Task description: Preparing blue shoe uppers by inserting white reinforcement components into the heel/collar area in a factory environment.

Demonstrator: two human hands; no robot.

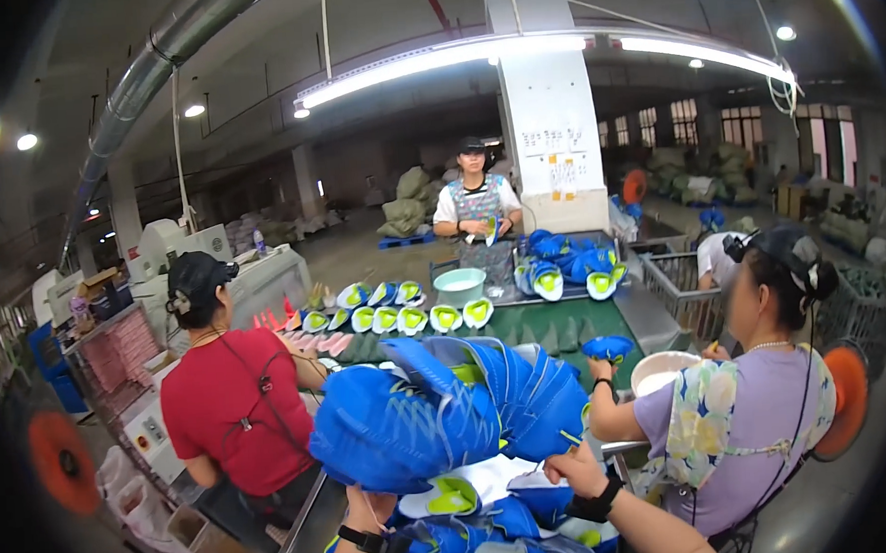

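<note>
A large bundle of blue shoe uppers (pixel 400 419) with lime-green linings is held up in front of me. My left hand (pixel 370 508) grips it from below at the left, its fingers mostly hidden behind the fabric. My right hand (pixel 577 472) is closed at the bundle's right edge. A thin yellowish piece shows by its fingertips, too small to identify. Under both hands lies a heap of more blue, white and lime uppers (pixel 457 546) in a metal-framed cart (pixel 294 530).
Beyond the bundle runs a green conveyor belt (pixel 596 319) with rows of uppers (pixel 412 320) and a pale green basin (pixel 460 286). Co-workers sit close on both sides: a red shirt (pixel 229 398) left, a lilac shirt (pixel 746 421) right, near a white tub (pixel 663 367). Another person (pixel 475 210) stands opposite.
</note>
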